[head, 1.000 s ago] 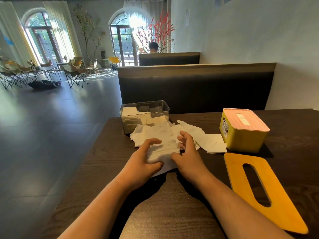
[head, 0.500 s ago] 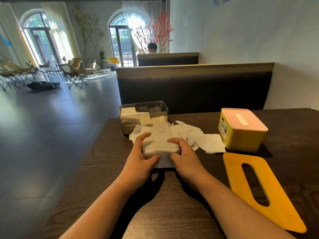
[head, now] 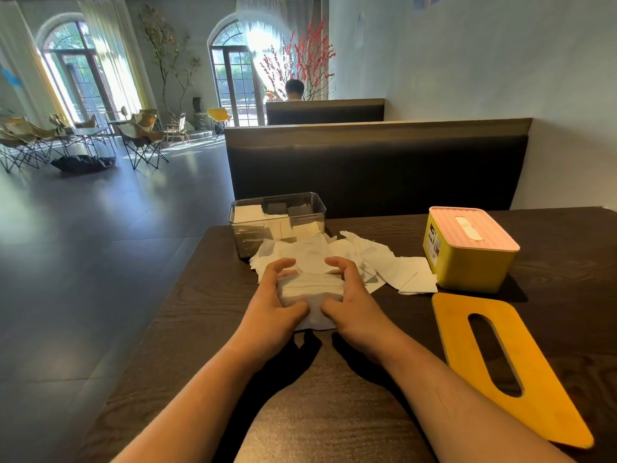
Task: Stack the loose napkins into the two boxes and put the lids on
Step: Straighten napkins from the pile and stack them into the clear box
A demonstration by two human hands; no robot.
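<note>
A squared stack of white napkins (head: 312, 289) stands on the dark table in front of me. My left hand (head: 272, 300) grips its left side and my right hand (head: 352, 300) grips its right side, fingers curled over the top edges. Behind the stack lies a loose heap of napkins (head: 384, 267). A clear plastic box (head: 277, 218) with some napkins inside stands open at the table's far left. A yellow box (head: 467, 259) with a pink slotted lid on it sits at the right. A flat yellow lid (head: 500, 365) with an oval slot lies near my right forearm.
The dark wooden table (head: 187, 315) has its left edge close to the clear box, with open floor beyond. A black bench back (head: 377, 168) runs behind the table. A person sits in the booth beyond it. The wall is at the right.
My hands have gathered loose napkins into a neat stack and closed in on its two sides. The stack now stands taller and squarer than a second ago.
</note>
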